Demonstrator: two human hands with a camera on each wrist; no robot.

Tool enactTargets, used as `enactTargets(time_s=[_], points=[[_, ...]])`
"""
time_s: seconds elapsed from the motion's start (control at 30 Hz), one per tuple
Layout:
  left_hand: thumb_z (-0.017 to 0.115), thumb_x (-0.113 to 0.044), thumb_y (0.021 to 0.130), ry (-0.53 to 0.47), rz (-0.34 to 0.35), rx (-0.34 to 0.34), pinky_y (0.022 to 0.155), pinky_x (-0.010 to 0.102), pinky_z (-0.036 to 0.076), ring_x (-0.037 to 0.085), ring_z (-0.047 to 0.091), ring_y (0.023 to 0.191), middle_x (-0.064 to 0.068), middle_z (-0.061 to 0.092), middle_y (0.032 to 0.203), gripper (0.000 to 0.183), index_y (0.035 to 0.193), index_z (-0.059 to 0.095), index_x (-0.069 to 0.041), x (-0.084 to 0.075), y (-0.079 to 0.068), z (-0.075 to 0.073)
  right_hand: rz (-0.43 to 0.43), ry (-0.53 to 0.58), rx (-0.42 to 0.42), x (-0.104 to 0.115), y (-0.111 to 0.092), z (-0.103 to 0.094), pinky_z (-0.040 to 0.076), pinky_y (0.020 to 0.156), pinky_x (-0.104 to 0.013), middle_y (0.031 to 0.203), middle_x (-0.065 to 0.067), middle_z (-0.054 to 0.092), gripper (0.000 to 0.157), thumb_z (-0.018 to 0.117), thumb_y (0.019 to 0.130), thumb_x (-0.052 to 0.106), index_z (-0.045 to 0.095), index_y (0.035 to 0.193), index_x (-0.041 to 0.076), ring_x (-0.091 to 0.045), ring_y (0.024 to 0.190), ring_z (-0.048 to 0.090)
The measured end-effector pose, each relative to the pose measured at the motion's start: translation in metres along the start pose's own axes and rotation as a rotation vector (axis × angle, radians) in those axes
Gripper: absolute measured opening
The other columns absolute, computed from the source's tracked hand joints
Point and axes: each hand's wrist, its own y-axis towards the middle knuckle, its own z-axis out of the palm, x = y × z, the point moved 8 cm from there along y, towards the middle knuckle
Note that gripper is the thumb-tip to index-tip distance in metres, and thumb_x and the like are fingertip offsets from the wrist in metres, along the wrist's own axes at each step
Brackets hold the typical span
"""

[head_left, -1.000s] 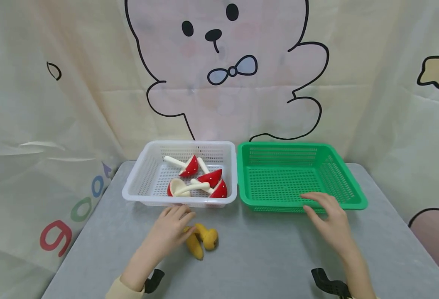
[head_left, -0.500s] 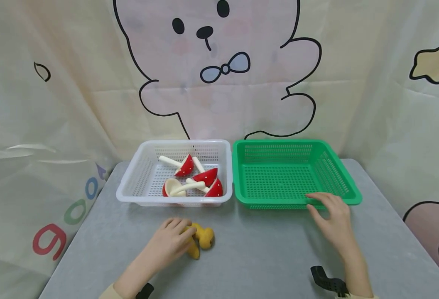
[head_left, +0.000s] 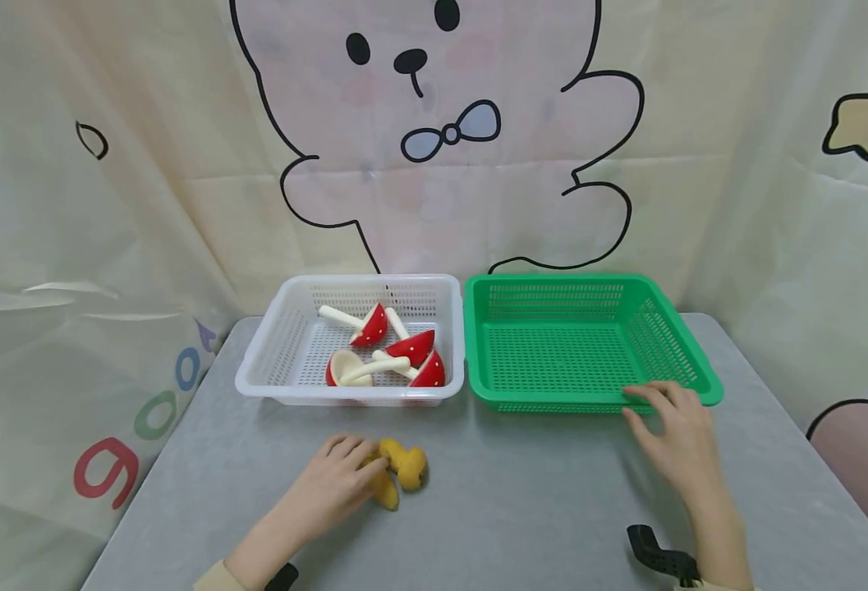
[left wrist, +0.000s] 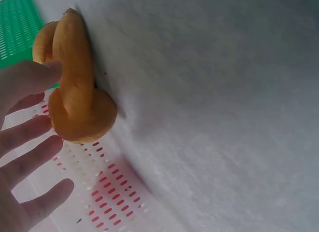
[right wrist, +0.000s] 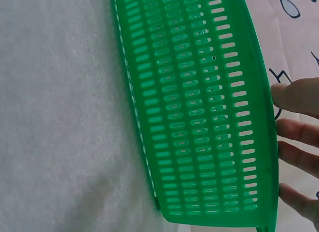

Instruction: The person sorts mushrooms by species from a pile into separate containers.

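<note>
A yellow, curved thing with a rounded bulge and a tapered, dark-tipped end lies on the grey table; its exact kind is unclear. My left hand reaches over its left part, hiding some of it. In the left wrist view the thumb overlaps the yellow thing, and the other fingers are spread at its side. My right hand is at the front rim of the green basket, its fingertips along the edge in the right wrist view, seemingly touching it.
A white basket stands left of the green one, holding several red, white-dotted ladle-like pieces with cream handles. Behind both baskets hangs a printed curtain. The grey table extends in front.
My left hand has drawn back from beside the white basket's front and come down over the yellow thing. My right hand has shifted slightly right along the green basket's rim.
</note>
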Motion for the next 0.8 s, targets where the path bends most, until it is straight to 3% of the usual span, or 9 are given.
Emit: enactTargets(time_s=[0.5, 0.8], points=[[0.084, -0.027, 0.072, -0.001, 0.006, 0.148, 0.090, 0.041, 0.050, 0.020, 0.057, 0.107, 0.000, 0.061, 0.118, 0.044, 0.111, 0.064, -0.021, 0.005, 0.002, 0.017, 0.042, -0.109, 0.153, 0.002, 0.008, 0.005, 0.037, 0.066, -0.048, 0.096, -0.012, 0.060, 0.025, 0.078, 0.075, 0.008, 0.068, 0.097, 0.010, -0.033, 0.087, 0.048], [0.083, -0.020, 0.072, -0.065, 0.033, 0.125, 0.087, 0.033, 0.054, 0.018, 0.054, 0.109, 0.002, 0.059, 0.121, 0.043, 0.111, 0.065, -0.019, 0.004, 0.002, 0.020, 0.101, -0.124, 0.152, 0.003, 0.010, 0.007, 0.037, 0.072, -0.056, 0.098, -0.015, 0.059, 0.021, 0.077, 0.077, 0.011, 0.067, 0.095, 0.010, -0.040, 0.094, 0.048]])
